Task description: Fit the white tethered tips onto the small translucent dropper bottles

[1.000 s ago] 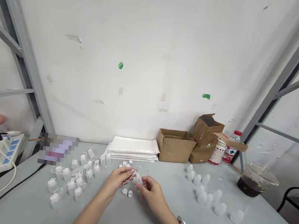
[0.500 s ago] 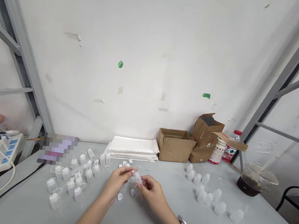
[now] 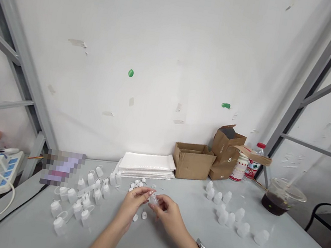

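Note:
Between my hands is a small translucent plastic bottle (image 3: 153, 199), tilted above the table. My right hand (image 3: 168, 212) grips its body with thumb and fingers. At its upper end, my left hand (image 3: 135, 203) pinches with thumb and forefinger; fingertips hide whether a small part is held there. Under the hands lie loose white caps (image 3: 144, 215), and more small white pieces (image 3: 135, 184) sit just beyond. To the left stand several capped bottles (image 3: 59, 225), some with looped straps. Several translucent bottles without straps (image 3: 243, 229) stand to the right.
White padded envelopes (image 3: 146, 163) are stacked by the wall, beside an open cardboard box (image 3: 194, 164) and a brown paper bag (image 3: 226, 154). A plastic cup of dark drink (image 3: 279, 200) stands at right. At left are a power strip (image 3: 0, 175) and a black cable (image 3: 13, 213).
The view has shifted slightly. My hands stay together at the bottle, with the left fingertips slightly moved at its top end.

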Demonstrator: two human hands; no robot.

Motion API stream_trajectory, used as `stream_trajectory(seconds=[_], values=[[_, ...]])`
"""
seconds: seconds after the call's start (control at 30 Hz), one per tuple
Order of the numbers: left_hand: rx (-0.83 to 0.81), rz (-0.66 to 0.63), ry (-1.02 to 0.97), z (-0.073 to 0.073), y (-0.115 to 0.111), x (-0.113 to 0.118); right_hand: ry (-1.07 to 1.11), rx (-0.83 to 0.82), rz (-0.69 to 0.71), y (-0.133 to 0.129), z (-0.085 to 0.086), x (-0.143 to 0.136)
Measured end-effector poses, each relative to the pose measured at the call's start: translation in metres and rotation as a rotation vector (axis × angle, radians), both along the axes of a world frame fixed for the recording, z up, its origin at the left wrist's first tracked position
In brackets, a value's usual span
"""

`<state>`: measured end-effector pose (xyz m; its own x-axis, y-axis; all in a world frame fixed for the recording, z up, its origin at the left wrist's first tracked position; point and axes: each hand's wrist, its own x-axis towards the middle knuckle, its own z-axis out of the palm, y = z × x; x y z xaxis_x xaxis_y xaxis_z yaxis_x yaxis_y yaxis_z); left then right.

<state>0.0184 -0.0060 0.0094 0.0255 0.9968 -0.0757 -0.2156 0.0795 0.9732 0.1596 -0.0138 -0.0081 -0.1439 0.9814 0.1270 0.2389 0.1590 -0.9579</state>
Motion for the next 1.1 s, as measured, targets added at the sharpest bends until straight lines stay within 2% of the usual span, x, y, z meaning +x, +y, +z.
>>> stream_trajectory(seconds=[0.17,0.33,0.63,0.8,0.97,1.1], values=[[0.003,0.023,-0.091,0.003,-0.003,0.003,-0.035,0.077,-0.070,-0.001,0.004,-0.001],[-0.003,0.011,-0.152,0.005,-0.003,0.003,-0.045,0.070,-0.091,-0.002,0.006,-0.002],[0.023,-0.023,-0.089,0.006,-0.004,0.005,-0.095,0.077,-0.102,-0.002,0.008,-0.001],[0.039,0.016,0.002,0.009,-0.005,0.007,-0.100,0.088,-0.139,-0.002,0.007,-0.001],[0.047,-0.007,-0.015,0.009,-0.005,0.005,0.013,0.111,-0.058,-0.005,0.009,-0.001],[0.047,-0.133,-0.091,0.012,-0.009,0.004,0.240,-0.027,0.115,-0.005,0.015,-0.002]])
